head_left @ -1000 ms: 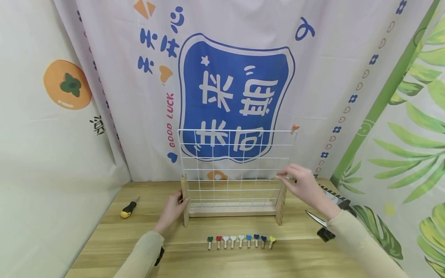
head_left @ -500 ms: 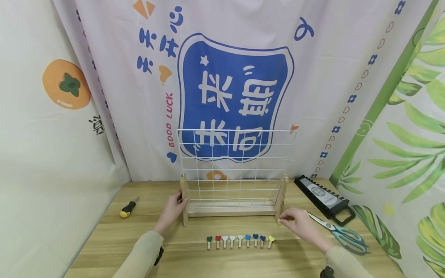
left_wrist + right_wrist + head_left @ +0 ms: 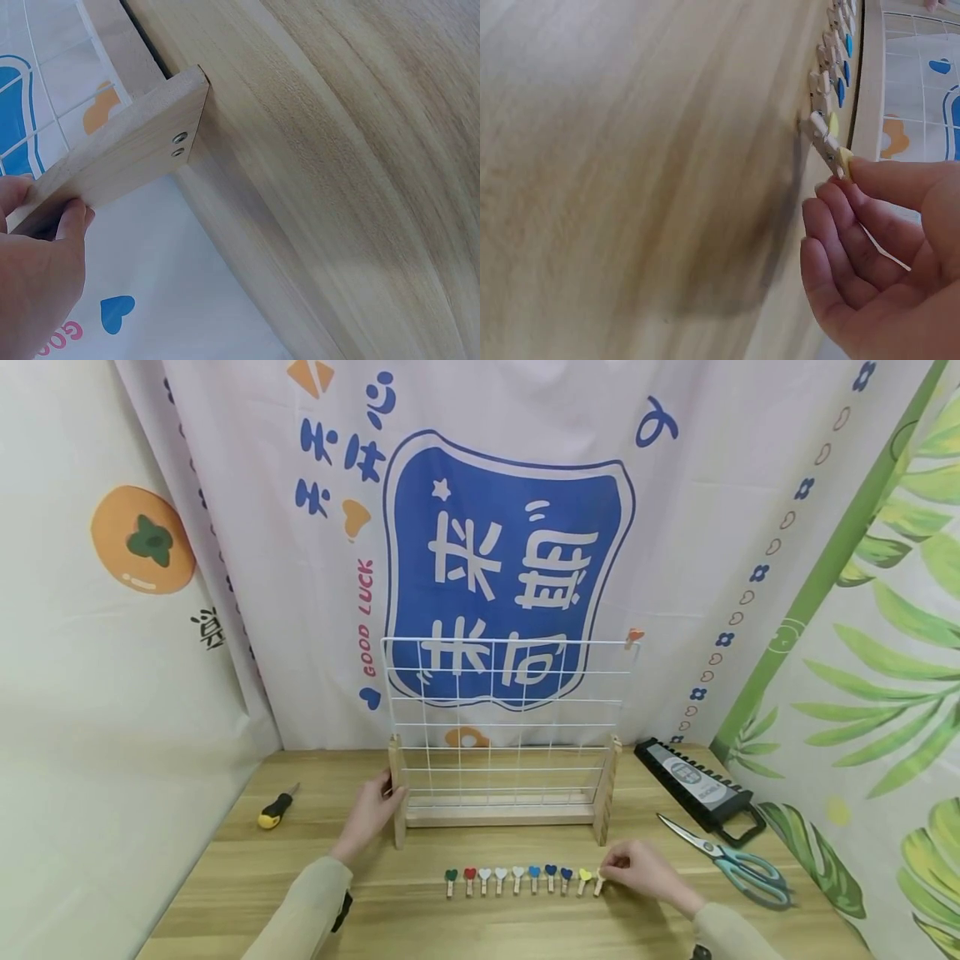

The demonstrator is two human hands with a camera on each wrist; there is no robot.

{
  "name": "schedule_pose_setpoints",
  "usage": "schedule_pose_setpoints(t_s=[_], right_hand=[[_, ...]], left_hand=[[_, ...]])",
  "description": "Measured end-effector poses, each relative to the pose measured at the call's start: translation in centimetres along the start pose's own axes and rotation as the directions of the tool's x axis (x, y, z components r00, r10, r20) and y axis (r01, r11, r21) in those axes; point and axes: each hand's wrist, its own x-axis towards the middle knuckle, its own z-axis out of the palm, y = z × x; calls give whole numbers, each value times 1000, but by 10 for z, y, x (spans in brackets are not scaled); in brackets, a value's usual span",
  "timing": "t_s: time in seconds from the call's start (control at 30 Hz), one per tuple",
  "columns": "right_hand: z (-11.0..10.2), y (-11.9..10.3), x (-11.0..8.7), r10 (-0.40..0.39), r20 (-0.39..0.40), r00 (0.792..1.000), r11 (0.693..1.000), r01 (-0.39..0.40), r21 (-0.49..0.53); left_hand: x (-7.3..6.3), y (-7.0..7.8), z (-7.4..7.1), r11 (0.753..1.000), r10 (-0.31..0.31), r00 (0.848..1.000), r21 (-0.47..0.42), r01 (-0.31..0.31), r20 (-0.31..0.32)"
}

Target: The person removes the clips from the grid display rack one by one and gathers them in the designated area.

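Observation:
A white wire grid rack (image 3: 510, 642) stands upright on wooden legs at the middle of the table. My left hand (image 3: 367, 817) grips its left wooden leg (image 3: 131, 146), thumb and fingers on either side. At the right end of a row of heart-topped mini clothespins, my right hand (image 3: 643, 870) pinches a clothespin with a pale yellow heart (image 3: 845, 160) between thumb and fingers. Close beside it in the row lies one with a brighter yellow heart (image 3: 586, 877); blue, white, red and green hearts (image 3: 451, 876) follow leftward. An orange-heart clothespin (image 3: 633, 637) sits on the rack's top right corner.
Scissors with teal handles (image 3: 750, 870) lie right of my right hand. Behind them is a black toothed holder with a grey label (image 3: 693, 781). A yellow and black screwdriver (image 3: 276, 811) lies at the left. A printed curtain (image 3: 510, 410) hangs behind the table.
My right hand has come down from the rack's right side to the right end of the clothespin row, carrying the pale yellow clothespin. My left hand stays on the leg.

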Motion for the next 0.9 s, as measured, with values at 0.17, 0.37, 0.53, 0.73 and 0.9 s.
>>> schedule_pose_setpoints(t_s=[0.17,0.37,0.53,0.73,0.9], right_hand=[[3,2,-1,37,42,998,997,-39,66],[6,5,1,42,39,998,998,-44,55],[4,6,3,44,43,998,998,-46,41],[-16,-4,13,13,3,1000,998,-14,58],[-59,-32,29,2,-145,989,1000,-7,-30]], left_hand=[[0,0,0,1000,5,1000,6,-5,-6],[1,-2,1,1000,-3,1000,9,3,-6],[0,-1,0,1000,-7,1000,17,7,-6],[0,-1,-1,1000,-5,1000,12,5,-2],[0,-2,-1,1000,-4,1000,15,4,-3]])
